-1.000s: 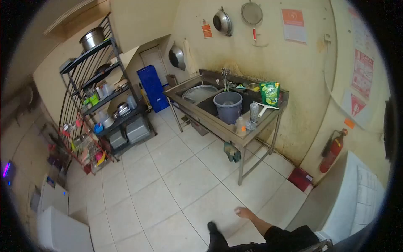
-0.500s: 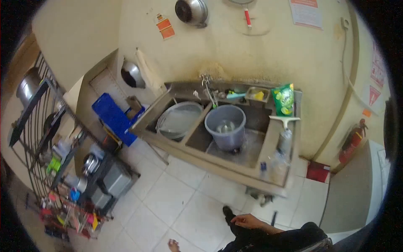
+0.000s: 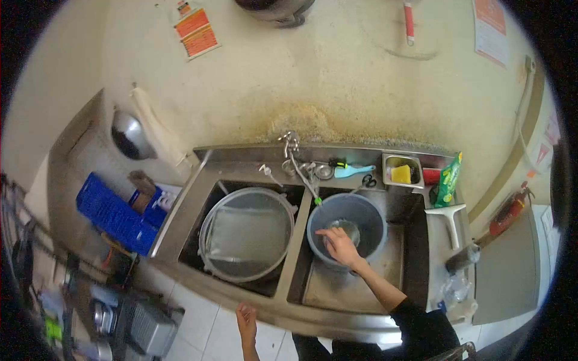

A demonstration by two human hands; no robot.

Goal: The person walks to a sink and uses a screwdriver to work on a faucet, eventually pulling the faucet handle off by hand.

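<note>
I stand at a steel double sink (image 3: pixel 241 159). My right hand (image 3: pixel 339 246) reaches over the near rim of a grey bucket (image 3: pixel 370 213) in the right basin, fingers spread above a small metal bowl (image 3: pixel 350 227) inside it; it grips nothing that I can see. My left hand (image 3: pixel 245 319) hangs low by the sink's front edge, fingers loose and empty. A large round metal basin (image 3: pixel 247 234) fills the left basin. The tap (image 3: pixel 291 143) stands on the back ledge between the two basins.
On the sink's ledges are a blue brush (image 3: pixel 353 171), a yellow sponge in a tray (image 3: pixel 400 174), a green detergent pouch (image 3: pixel 447 179), a white squeegee (image 3: pixel 448 218) and plastic bottles (image 3: pixel 460 260). A blue crate (image 3: pixel 114 213) and wire shelving (image 3: pixel 129 322) stand left; a fire extinguisher (image 3: pixel 507 213) right.
I have walked up to the sink, and the view now looks straight down into it. My right hand rose from my side into the grey bucket. My left hand came into view.
</note>
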